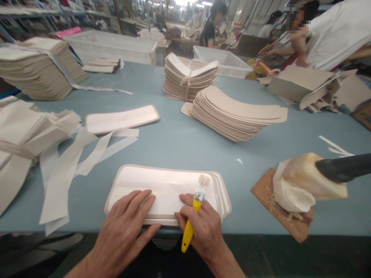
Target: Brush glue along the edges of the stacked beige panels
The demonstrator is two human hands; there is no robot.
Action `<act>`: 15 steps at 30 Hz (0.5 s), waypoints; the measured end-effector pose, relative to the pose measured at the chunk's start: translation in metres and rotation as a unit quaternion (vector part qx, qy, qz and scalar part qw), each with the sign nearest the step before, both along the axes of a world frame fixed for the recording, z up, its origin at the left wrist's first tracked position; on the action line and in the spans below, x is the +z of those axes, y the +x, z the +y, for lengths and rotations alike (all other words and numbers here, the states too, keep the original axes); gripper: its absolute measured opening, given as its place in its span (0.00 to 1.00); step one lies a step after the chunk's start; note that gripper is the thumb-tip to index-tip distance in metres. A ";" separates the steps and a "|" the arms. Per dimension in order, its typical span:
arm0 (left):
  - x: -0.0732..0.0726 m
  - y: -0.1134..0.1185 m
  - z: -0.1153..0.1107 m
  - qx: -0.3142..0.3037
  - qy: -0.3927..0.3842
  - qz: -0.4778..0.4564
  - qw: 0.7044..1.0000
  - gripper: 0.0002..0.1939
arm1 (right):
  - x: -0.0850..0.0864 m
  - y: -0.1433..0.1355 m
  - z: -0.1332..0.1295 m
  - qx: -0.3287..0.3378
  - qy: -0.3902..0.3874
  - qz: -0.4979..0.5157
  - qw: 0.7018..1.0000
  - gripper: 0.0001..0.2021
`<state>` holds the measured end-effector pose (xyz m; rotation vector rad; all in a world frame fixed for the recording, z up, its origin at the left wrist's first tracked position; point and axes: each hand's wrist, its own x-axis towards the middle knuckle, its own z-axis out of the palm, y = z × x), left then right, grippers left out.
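In front of me lies a short stack of long rounded panels, white on top with beige borders, fanned slightly at its right end. My left hand rests flat on the top panel near its front edge, fingers stretched out and holding nothing. A yellow-handled paintbrush is held in my right hand, its pale bristles pointing away from me. The fingertips of that hand also touch the panel's front edge.
A glue container with a black handle sits on a brown board at right. White strips and a tied bundle lie left. Beyond are a single panel, beige panel stacks and plastic bins. Other people work behind.
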<state>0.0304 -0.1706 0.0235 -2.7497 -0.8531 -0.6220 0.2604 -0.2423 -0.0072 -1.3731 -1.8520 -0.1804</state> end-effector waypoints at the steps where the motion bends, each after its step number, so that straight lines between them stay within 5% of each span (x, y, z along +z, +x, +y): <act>1: 0.000 0.002 0.000 0.002 0.001 -0.001 1.000 0.23 | 0.000 0.000 0.000 0.001 -0.001 0.001 1.000 0.04; 15: -0.004 0.025 -0.008 -0.047 0.006 -0.012 0.999 0.21 | -0.001 -0.001 0.002 -0.012 0.016 0.005 1.000 0.04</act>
